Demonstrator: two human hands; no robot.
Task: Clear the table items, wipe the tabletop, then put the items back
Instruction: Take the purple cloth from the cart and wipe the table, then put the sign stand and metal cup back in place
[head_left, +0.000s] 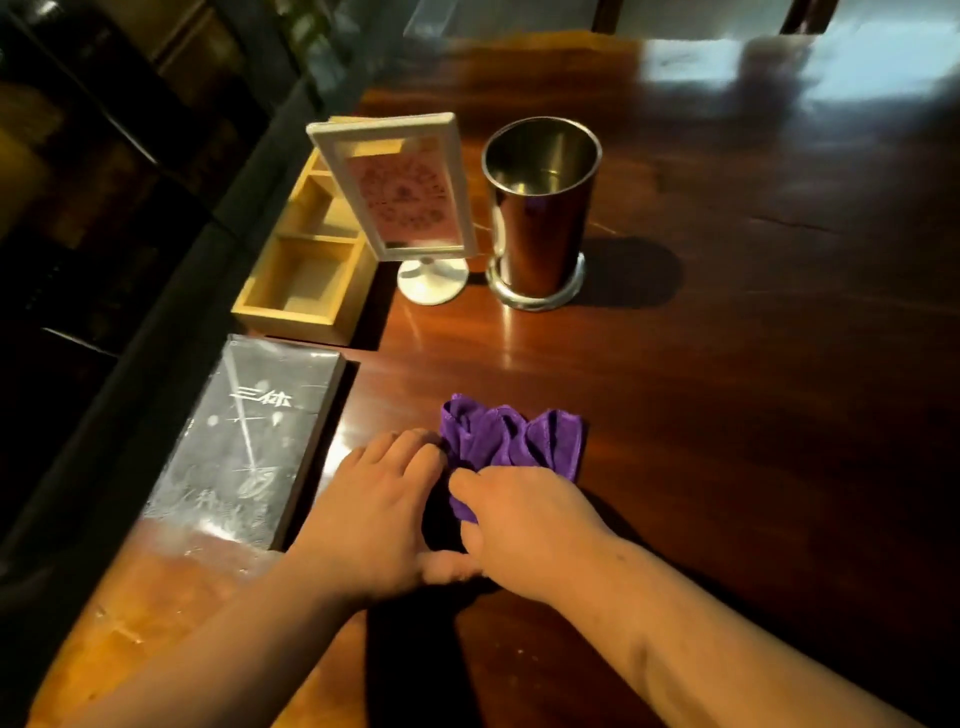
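A crumpled purple cloth (511, 441) lies on the dark wooden table (727, 389), near the front edge, and is met by both hands. The left hand (371, 519) is laid flat beside it, fingers loosely spread and closed on nothing, their tips touching the cloth's left edge. The right hand (524, 525) is curled over the cloth's near side, and a fold appears to be pinched under the fingers — though the grip itself is hidden beneath the hand.

Just left of the left hand, a black boxed book (249, 441) (white characters printed on its cover) is set along the table's left edge. Beyond it stands a pale wooden tray (306, 270) with open compartments. A white-framed sign holder (397, 187) is placed upright on a round foot just beside the tray, and a steel cylinder cup (537, 218) — upright, seemingly empty — is stood to its right.
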